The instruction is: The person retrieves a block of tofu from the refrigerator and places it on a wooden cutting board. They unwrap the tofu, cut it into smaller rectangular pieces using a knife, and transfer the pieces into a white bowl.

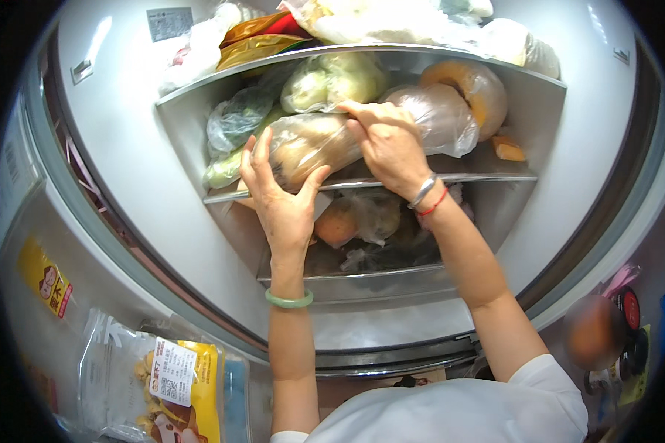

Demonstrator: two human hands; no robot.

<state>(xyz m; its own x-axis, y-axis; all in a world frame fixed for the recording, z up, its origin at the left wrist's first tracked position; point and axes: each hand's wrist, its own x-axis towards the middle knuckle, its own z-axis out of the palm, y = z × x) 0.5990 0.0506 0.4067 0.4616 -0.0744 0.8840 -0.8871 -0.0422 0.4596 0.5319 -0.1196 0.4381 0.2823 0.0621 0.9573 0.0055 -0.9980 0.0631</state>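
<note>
A clear plastic bag of tan, rounded produce point(314, 144) lies at the front of the middle refrigerator shelf, its contents blurred by the plastic. Round its left end my left hand point(282, 210) is curved, thumb at the front and fingers along the side. My right hand point(393, 144) rests over the bag's right end, thumb and index finger bent in on the plastic; its other fingers are partly hidden. Behind the bag sits a bag of pale green round produce point(332, 81). To the right are another bagged item point(440, 118) and a wrapped piece of orange pumpkin point(488, 92).
The shelf's front edge point(480, 177) runs below my hands. Above, the upper shelf point(391, 49) carries bags and foil packets. Lower down lies bagged orange fruit point(338, 224). The open doors hold a snack pouch point(185, 391) at left and jars point(628, 308) at right.
</note>
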